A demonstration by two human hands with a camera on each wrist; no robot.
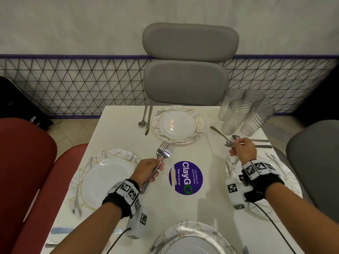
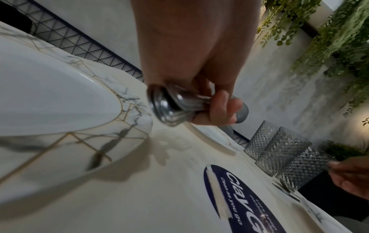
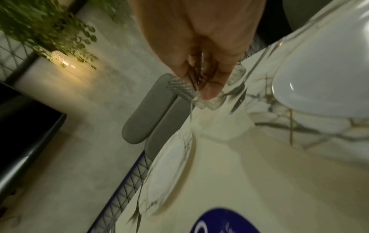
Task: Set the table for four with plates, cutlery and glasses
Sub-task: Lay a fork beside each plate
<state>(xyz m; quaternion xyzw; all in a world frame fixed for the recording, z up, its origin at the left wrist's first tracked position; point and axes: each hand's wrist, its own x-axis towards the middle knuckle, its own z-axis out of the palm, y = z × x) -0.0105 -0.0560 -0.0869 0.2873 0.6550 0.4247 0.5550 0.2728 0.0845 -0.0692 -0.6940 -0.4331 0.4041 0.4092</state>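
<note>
My left hand (image 1: 156, 169) grips a bundle of forks (image 1: 165, 151) by the handles, tines pointing away, above the white table (image 1: 183, 208) between the left plate (image 1: 108, 178) and the far plate (image 1: 178, 123). In the left wrist view the forks' handle ends (image 2: 165, 108) stick out under my curled fingers (image 2: 219, 108). My right hand (image 1: 236, 149) holds spoons (image 1: 232, 141) just beyond the right plate (image 1: 286, 178), in front of several ribbed glasses (image 1: 242, 114). A near plate (image 1: 190, 241) lies at the table's front edge.
A spoon and a knife (image 1: 146, 118) lie left of the far plate. More cutlery (image 1: 262, 143) lies right of my right hand, and knives (image 1: 60, 230) at the front left. A purple sticker (image 1: 185, 177) marks the table's middle. A grey chair (image 1: 187, 70) stands behind, a red chair (image 1: 27, 171) on the left.
</note>
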